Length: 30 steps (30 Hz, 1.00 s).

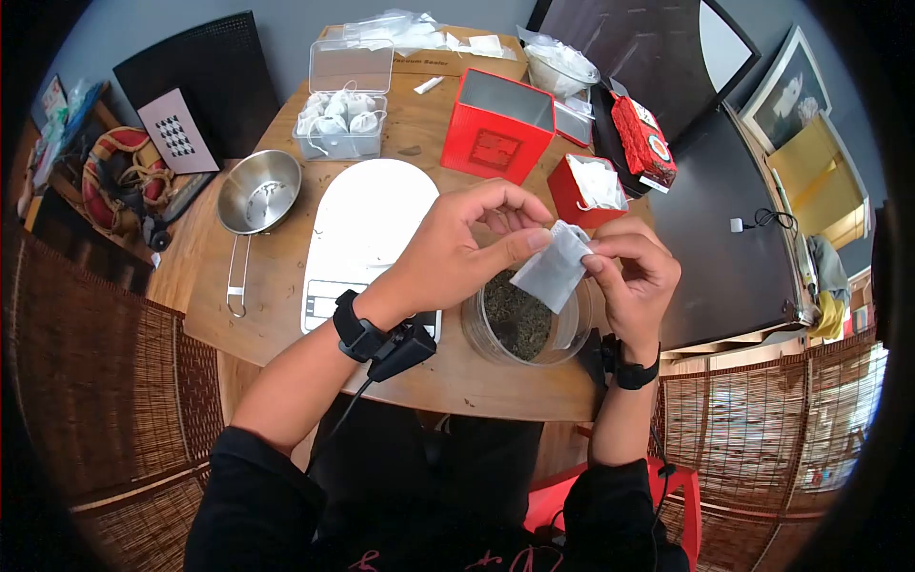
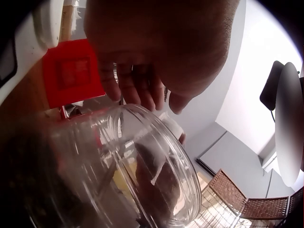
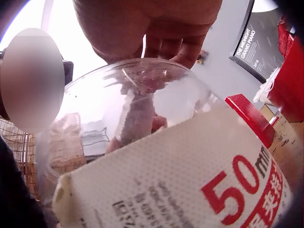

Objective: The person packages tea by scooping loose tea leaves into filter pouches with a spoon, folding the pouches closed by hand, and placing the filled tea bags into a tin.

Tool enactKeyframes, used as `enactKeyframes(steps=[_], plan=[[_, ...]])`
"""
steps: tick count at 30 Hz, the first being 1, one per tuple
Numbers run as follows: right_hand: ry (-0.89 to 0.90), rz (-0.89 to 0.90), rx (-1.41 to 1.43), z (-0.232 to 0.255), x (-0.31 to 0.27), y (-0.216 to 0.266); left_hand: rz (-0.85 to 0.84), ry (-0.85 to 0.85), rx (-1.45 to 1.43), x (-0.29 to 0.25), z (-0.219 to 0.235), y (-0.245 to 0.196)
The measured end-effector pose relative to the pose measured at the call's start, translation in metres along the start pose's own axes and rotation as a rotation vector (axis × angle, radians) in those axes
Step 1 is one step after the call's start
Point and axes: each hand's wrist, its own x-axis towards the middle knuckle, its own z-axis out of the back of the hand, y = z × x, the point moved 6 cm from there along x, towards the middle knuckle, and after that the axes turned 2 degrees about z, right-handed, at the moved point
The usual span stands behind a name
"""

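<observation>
Above a clear round tub (image 1: 474,329) of dark dried leaves, a flat white mesh tea bag (image 1: 551,275) hangs tilted between both hands. My right hand (image 1: 640,272) pinches its upper right corner with thumb and fingers. On the other side, my left hand (image 1: 467,243) has thumb and index fingertips together at the bag's upper left edge, its other fingers loosely bent. The left wrist view shows the tub's rim (image 2: 187,161) close in front, with the left hand (image 2: 147,57) over it. Through the tub wall, the right wrist view shows the bag (image 3: 135,116).
A white scale (image 1: 372,214) lies left of the tub, with a steel pan (image 1: 259,194) beyond. Behind stand an open plastic box (image 1: 341,143) of tied white pouches, a tall red tin (image 1: 496,143) and a small red box (image 1: 572,195) holding white bags. A cardboard box (image 1: 448,65) stands at the back.
</observation>
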Motion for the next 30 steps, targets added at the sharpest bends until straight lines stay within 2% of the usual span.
enactKeyframes(steps=[3, 6, 13, 16, 18, 21, 25, 27, 30], plan=[[0.001, 0.025, -0.005, -0.001, 0.002, 0.003, 0.039, 0.058, 0.057, 0.0, -0.001, 0.0], [0.018, 0.024, -0.013, -0.002, 0.001, 0.001, 0.107, 0.068, 0.044, -0.002, -0.002, 0.004], [0.013, 0.024, -0.045, 0.0, 0.002, -0.001, 0.142, 0.059, -0.001, -0.001, 0.0, 0.01], [0.009, -0.045, 0.01, -0.003, -0.001, -0.004, 0.097, 0.028, 0.001, -0.002, 0.001, 0.01], [-0.053, -0.143, 0.165, -0.002, -0.003, -0.008, 0.085, 0.079, -0.01, -0.001, 0.0, 0.008], [-0.111, -0.144, 0.27, 0.004, -0.007, -0.017, 0.059, 0.061, -0.122, -0.001, -0.007, 0.008], [-0.081, -0.151, 0.287, 0.005, -0.008, -0.02, 0.076, 0.132, -0.013, -0.003, -0.012, 0.006], [-0.036, -0.145, 0.203, 0.004, -0.008, -0.018, 0.123, 0.152, 0.039, -0.003, -0.009, 0.009], [-0.026, -0.182, 0.196, 0.004, -0.006, -0.022, 0.177, 0.116, -0.009, -0.003, -0.004, 0.014]])
